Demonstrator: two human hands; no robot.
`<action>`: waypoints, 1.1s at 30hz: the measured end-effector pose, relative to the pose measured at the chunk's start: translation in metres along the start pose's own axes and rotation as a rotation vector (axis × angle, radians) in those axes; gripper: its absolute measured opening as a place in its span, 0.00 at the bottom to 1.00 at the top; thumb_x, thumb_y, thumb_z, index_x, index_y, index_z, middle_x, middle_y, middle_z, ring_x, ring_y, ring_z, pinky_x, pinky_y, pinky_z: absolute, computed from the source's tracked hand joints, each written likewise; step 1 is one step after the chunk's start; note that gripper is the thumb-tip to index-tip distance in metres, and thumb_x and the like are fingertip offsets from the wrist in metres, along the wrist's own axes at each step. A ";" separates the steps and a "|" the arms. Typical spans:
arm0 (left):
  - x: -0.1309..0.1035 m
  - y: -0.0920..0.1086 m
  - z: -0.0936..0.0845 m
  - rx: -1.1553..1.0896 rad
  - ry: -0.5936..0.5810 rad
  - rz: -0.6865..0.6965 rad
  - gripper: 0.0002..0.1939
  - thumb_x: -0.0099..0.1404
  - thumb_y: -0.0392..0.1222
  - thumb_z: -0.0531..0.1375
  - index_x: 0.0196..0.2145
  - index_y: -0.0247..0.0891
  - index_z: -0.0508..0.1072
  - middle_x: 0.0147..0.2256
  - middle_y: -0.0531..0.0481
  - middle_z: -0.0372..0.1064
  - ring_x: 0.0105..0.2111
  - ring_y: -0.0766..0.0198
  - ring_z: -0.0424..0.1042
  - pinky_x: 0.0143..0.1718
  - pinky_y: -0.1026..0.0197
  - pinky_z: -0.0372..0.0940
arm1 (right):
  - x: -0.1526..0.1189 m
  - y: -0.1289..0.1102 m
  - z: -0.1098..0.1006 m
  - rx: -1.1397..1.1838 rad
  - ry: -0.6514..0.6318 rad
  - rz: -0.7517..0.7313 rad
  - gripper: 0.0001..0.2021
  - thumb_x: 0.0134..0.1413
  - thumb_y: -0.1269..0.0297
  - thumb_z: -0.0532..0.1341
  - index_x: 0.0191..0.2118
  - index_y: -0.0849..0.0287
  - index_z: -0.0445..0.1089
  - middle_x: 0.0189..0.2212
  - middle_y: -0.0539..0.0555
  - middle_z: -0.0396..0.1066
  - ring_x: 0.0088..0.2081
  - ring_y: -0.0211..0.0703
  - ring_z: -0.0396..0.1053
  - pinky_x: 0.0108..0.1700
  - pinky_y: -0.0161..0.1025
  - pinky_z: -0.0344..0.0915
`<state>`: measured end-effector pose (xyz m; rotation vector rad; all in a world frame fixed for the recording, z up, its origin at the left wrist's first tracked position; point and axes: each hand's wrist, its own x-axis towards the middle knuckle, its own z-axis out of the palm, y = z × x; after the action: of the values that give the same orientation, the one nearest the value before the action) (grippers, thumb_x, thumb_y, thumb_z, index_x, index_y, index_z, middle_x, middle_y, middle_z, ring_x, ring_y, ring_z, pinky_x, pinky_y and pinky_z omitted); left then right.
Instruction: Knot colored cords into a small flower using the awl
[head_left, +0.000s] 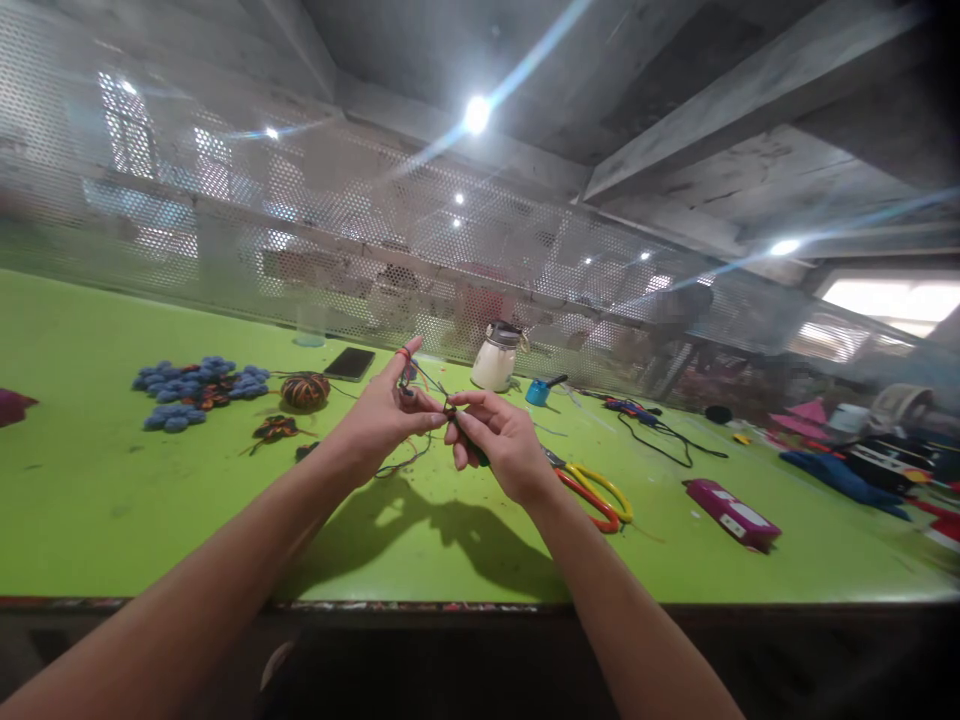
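Above the green table, my left hand (386,415) has its index finger raised with dark yarn (427,378) looped round it, while thumb and other fingers pinch the strand. My right hand (499,440) is closed on a dark-handled crochet hook (472,440), its tip meeting the yarn at my left fingertips. A loose strand hangs below my left hand to the table. Left of it lie a striped yarn ball (305,390), a small dark and orange knitted piece (275,430) and blue crocheted flowers (174,417).
Scissors (600,495) with red and yellow handles lie beside my right wrist. Behind my hands are a phone (350,364), a white jar (495,358) and a blue container (537,392). A purple box (733,514) and cords (675,440) are to the right.
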<state>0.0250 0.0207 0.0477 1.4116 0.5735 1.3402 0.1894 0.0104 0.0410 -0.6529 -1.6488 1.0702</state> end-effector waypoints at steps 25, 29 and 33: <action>-0.007 0.013 0.008 -0.121 0.076 -0.132 0.54 0.42 0.29 0.69 0.63 0.45 0.48 0.24 0.55 0.69 0.26 0.67 0.69 0.31 0.63 0.62 | -0.008 -0.020 -0.014 0.022 -0.096 0.078 0.12 0.54 0.65 0.59 0.45 0.59 0.67 0.26 0.50 0.72 0.18 0.30 0.66 0.18 0.30 0.54; -0.008 0.016 0.008 -0.112 0.074 -0.145 0.54 0.43 0.28 0.68 0.63 0.46 0.47 0.24 0.56 0.68 0.25 0.68 0.68 0.30 0.64 0.62 | -0.008 -0.021 -0.016 -0.028 -0.100 0.078 0.12 0.54 0.65 0.59 0.45 0.59 0.66 0.26 0.50 0.72 0.18 0.30 0.66 0.17 0.30 0.53; -0.009 0.017 0.007 -0.143 0.085 -0.158 0.55 0.42 0.27 0.69 0.63 0.45 0.46 0.24 0.55 0.68 0.25 0.68 0.67 0.28 0.66 0.61 | -0.008 -0.023 -0.019 -0.091 -0.093 0.061 0.12 0.54 0.65 0.59 0.45 0.60 0.66 0.25 0.50 0.72 0.17 0.30 0.65 0.17 0.30 0.52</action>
<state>0.0245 0.0050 0.0605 1.1741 0.6203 1.2930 0.2112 -0.0003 0.0595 -0.7266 -1.7754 1.0887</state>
